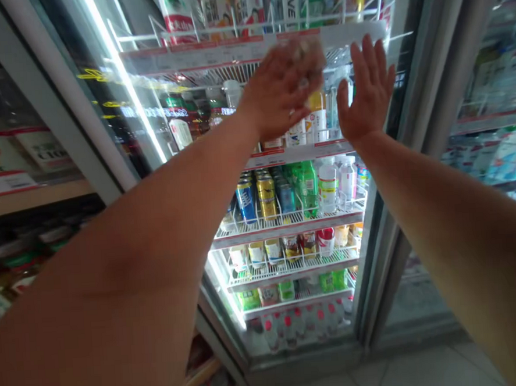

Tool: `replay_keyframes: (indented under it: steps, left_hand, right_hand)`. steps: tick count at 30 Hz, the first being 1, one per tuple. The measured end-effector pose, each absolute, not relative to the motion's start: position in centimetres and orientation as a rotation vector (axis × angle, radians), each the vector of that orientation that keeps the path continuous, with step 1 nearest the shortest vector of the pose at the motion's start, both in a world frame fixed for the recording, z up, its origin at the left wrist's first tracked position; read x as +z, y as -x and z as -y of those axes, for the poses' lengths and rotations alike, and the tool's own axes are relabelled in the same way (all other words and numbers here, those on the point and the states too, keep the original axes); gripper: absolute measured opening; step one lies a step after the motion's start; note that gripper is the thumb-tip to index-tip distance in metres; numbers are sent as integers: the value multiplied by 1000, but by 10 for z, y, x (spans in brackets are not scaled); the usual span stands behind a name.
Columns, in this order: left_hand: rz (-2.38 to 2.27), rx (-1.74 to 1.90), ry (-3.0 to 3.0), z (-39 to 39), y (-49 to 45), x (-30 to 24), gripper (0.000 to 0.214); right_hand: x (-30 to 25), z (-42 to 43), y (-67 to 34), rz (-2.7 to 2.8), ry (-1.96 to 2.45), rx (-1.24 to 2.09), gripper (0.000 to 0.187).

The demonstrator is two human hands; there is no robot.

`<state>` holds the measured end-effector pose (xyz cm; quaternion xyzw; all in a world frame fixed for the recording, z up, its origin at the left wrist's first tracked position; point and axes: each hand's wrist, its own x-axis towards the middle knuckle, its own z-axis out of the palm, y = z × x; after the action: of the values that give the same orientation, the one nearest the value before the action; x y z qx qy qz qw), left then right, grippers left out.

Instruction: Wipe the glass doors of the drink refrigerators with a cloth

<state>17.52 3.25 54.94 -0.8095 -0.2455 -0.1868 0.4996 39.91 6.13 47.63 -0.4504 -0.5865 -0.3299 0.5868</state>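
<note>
My left hand [273,93] is raised in front of the glass door [148,115] of a lit drinks fridge, smeared by motion. Its fingers lie over a pale, pinkish crumpled thing [308,53] that looks like a cloth, though blur hides its details. To the right, my right hand [365,90] is stretched out flat with its fingers up and nothing in it. It is near the right side of the same door; whether the palm touches the glass I cannot tell. Behind the hands stand shelved bottles [317,116].
Lower shelves hold drink cans [267,195], green bottles [306,184] and cups [274,251]. Red-capped bottles [288,328] fill the bottom. A metal door frame [395,231] runs down the right, beside another fridge. Shelves of packaged goods [41,148] stand on the left. Tiled floor [409,370] lies below.
</note>
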Motion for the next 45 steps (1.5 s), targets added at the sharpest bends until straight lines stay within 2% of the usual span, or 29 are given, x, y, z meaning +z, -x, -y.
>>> replay_keyframes:
  steps: [2,4,6,9,12,15,18,20,27,30,34,36,41,43,45]
  left_hand:
    - [365,-51,2016,-29,-167,548,54]
    - [330,11,1948,-28,-146,560,53]
    - [481,-234,1797,-32,-114,579,53]
    - [859,-888,1331,-43,-65,595,53]
    - [1047,-1105,1174,-46,-43,585,55]
    - [947,-861,1533,-33,-51,566,65]
    - [634,-275,1872,-15,-61,561,58]
    - [548,-91,1965,-8,-56,567,57]
    - [856,-848,1556,-21,-30,558,72]
    - [849,-643,1674,-23,-40,538,77]
    - [728,-180,1947,-8,-32,530,63]
    - [756,-232,1910,-1,-12,538,63]
    - [1066,-803,1548,-3,20,542,76]
    - [1047,-719,1630,-5,11,531,86]
    - [920,-462,1827,-3,-2,519,82]
  right_hand:
    - [476,-60,-399,1391,1054,-746,62]
    - [475,-58,-399,1401,1070,-726,61]
    - [475,-57,-399,1394,1097,-724,60]
    - [474,-57,-398,1395,1088,-735,60]
    - [474,-60,-399,1394,1048,-760,61]
    - [474,-63,-400,1370,1049,-782,61]
    - [475,-64,-401,1356,1060,-758,59]
    - [475,-63,-402,1375,1033,-753,61]
    - [474,-61,-401,1381,1023,-752,61]
    - [473,-61,-402,1380,1014,-764,61]
    - [473,-60,-403,1392,1086,-752,62]
    - [473,-59,-402,1380,1132,-753,61]
    - [472,-58,-401,1371,1104,-788,62]
    - [473,-58,-402,1381,1070,-791,63]
    - [474,-59,-403,1381,1045,-785,63]
